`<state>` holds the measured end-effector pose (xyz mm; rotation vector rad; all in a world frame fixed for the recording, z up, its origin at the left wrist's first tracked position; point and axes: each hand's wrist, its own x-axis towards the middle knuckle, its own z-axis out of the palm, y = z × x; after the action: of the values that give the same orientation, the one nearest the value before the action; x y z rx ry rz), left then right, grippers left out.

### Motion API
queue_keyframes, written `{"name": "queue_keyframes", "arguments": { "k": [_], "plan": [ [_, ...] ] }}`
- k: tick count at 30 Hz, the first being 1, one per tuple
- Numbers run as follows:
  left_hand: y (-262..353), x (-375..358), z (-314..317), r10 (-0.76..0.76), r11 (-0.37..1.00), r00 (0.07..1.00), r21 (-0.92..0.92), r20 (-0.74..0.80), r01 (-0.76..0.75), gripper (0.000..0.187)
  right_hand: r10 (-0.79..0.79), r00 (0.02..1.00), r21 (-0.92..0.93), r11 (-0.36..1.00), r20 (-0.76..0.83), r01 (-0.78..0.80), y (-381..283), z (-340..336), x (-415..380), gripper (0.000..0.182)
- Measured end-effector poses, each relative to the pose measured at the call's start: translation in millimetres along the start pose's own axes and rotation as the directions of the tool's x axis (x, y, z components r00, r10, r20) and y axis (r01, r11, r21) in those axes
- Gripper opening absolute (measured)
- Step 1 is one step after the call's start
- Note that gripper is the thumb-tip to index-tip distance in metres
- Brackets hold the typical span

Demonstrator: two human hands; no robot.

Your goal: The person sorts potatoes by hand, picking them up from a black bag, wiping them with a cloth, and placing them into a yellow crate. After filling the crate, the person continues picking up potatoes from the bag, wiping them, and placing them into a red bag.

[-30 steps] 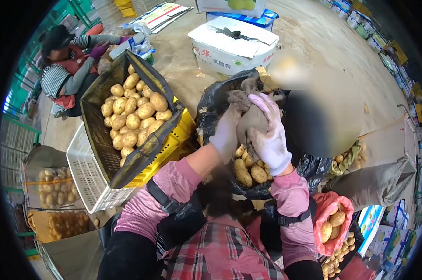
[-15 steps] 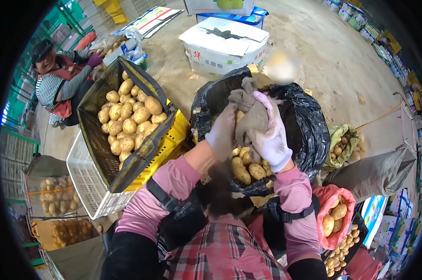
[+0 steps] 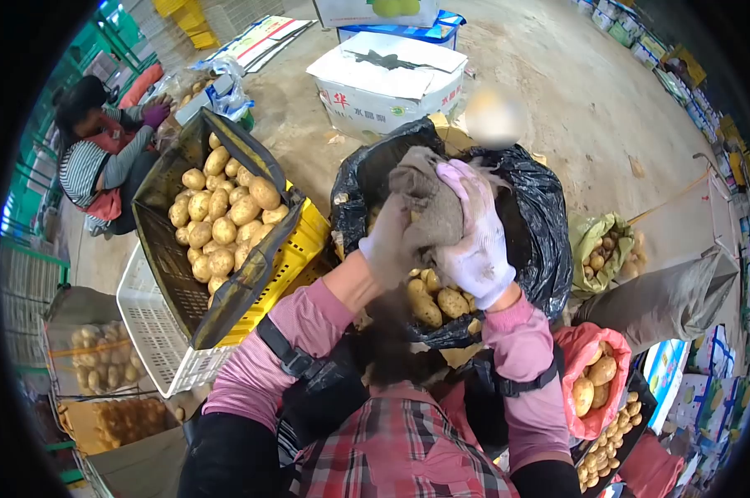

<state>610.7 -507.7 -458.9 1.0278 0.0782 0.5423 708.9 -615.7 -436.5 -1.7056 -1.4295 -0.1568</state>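
A bunched grey-brown cloth (image 3: pixel 431 203) is held between my two gloved hands above a black plastic bag (image 3: pixel 545 236). My left hand (image 3: pixel 389 242) grips the cloth from its left side, in a dirty glove. On the right side, my right hand (image 3: pixel 476 236) presses its white and lilac glove around the same cloth. Whether anything is inside the cloth is hidden. Potatoes (image 3: pixel 441 300) lie in the bag just below my hands.
Left of the bag stands a lined yellow crate (image 3: pixel 296 257) of potatoes over a white basket (image 3: pixel 155 332). A white box (image 3: pixel 392 87) is ahead. A red sack (image 3: pixel 586 398) and a green sack (image 3: pixel 599 253) stand right. A co-worker (image 3: pixel 97 158) crouches far left.
Both hands have closed in around the cloth, which is now more bunched. The co-worker's head has bowed down. The view has shifted slightly.
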Motion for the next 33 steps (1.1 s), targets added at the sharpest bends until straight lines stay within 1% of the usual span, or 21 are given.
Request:
{"name": "queue_keyframes", "arguments": {
  "k": [2, 3, 4, 5, 7, 8, 9, 12, 13, 15, 16, 19, 21, 24, 27, 28, 29, 30, 31, 32, 33],
  "plan": [
    [1, 2, -5, 0.294, 0.685, 0.934, 0.636, 0.203, -0.354, 0.040, 0.079, 0.994, 0.368, 0.928, -0.071, -0.048, 8, 0, 4, 0.064],
    [1, 4, -5, 0.058, 0.973, 0.992, 0.215, 0.112, -0.081, 0.038, 0.123, 0.988, 0.539, 0.840, -0.089, -0.056, 8, -2, 7, 0.058],
    [0, 6, -6, -0.201, 0.934, 0.969, -0.268, 0.145, 0.234, 0.038, 0.451, 0.885, 0.582, 0.753, -0.116, -0.307, 4, -5, 8, 0.034],
    [1, 6, -9, -0.402, 0.583, 0.869, -0.650, 0.291, 0.487, 0.040, 0.502, 0.864, 0.744, 0.587, -0.028, -0.317, 16, -12, 6, 0.033],
    [-9, 10, -27, -0.403, 0.528, 0.817, -0.624, 0.413, 0.576, 0.044, 0.451, 0.867, 0.922, 0.201, 0.214, -0.332, 30, -25, -5, 0.047],
    [-7, 13, -29, -0.396, 0.500, 0.787, -0.608, 0.473, 0.617, 0.047, 0.407, 0.885, 0.908, 0.241, 0.226, -0.343, 25, -24, -7, 0.063],
    [-7, 14, -29, -0.387, 0.470, 0.754, -0.590, 0.531, 0.656, 0.049, 0.258, 0.948, 0.804, 0.515, 0.184, -0.296, 21, -22, -4, 0.066],
    [9, 3, 12, -0.681, 0.690, 0.730, -0.384, -0.057, 0.614, 0.053, 0.072, 0.990, 0.210, 0.973, 0.117, -0.096, 5, -16, 3, 0.067],
    [9, 0, 16, -0.687, 0.721, 0.706, -0.280, -0.171, 0.634, 0.054, 0.179, 0.972, 0.243, 0.947, 0.152, -0.212, 8, -12, -1, 0.063],
    [-4, 4, -3, -0.641, 0.768, 0.765, -0.040, -0.065, 0.640, 0.056, 0.371, 0.903, 0.289, 0.859, 0.218, -0.423, 17, -9, -2, 0.054],
    [-12, 2, 3, -0.492, 0.868, 0.858, -0.003, -0.145, 0.497, 0.056, 0.381, 0.915, 0.364, 0.840, 0.130, -0.402, 14, -7, -1, 0.037],
    [16, 2, 7, -0.674, 0.739, 0.739, 0.007, -0.006, 0.674, 0.060, 0.448, 0.887, 0.679, 0.686, -0.109, -0.263, 39, 4, 1, 0.025],
    [22, 3, 11, -0.657, 0.724, 0.745, -0.180, 0.115, 0.666, 0.062, 0.645, 0.764, 0.938, 0.258, 0.012, -0.232, 38, -6, 2, 0.022],
    [29, 6, 15, -0.631, 0.648, 0.760, -0.432, 0.157, 0.628, 0.060, 0.481, 0.862, 0.969, 0.093, 0.158, -0.229, 37, -25, -6, 0.041],
    [15, 6, 8, -0.597, 0.677, 0.798, -0.482, 0.081, 0.556, 0.055, 0.051, 0.994, 0.460, 0.884, 0.092, -0.088, 7, -24, 2, 0.067],
    [2, -1, -10, -0.452, 0.784, 0.883, -0.414, 0.129, 0.462, 0.051, 0.153, 0.974, 0.301, 0.933, 0.168, -0.198, -4, -21, -3, 0.082],
    [0, -1, -10, -0.452, 0.848, 0.892, -0.300, 0.023, 0.437, 0.051, 0.087, 0.986, 0.297, 0.946, 0.142, -0.126, 6, -14, -6, 0.081],
    [-6, -5, -27, -0.460, 0.862, 0.876, -0.164, 0.147, 0.480, 0.055, 0.193, 0.965, 0.445, 0.859, 0.180, -0.254, 6, -8, -8, 0.074],
    [-18, 0, -28, -0.479, 0.715, 0.845, -0.453, 0.236, 0.532, 0.048, 0.315, 0.925, 0.673, 0.638, 0.215, -0.373, -3, -8, -9, 0.062],
    [-32, 6, -43, -0.532, 0.645, 0.731, -0.354, 0.428, 0.677, 0.053, 0.307, 0.934, 0.552, 0.754, 0.181, -0.355, 12, -9, -9, 0.046],
    [-12, 6, -24, -0.632, 0.657, 0.674, -0.198, 0.382, 0.728, 0.062, 0.387, 0.911, 0.613, 0.687, 0.147, -0.390, 14, -6, -4, 0.034]
  ]
}}
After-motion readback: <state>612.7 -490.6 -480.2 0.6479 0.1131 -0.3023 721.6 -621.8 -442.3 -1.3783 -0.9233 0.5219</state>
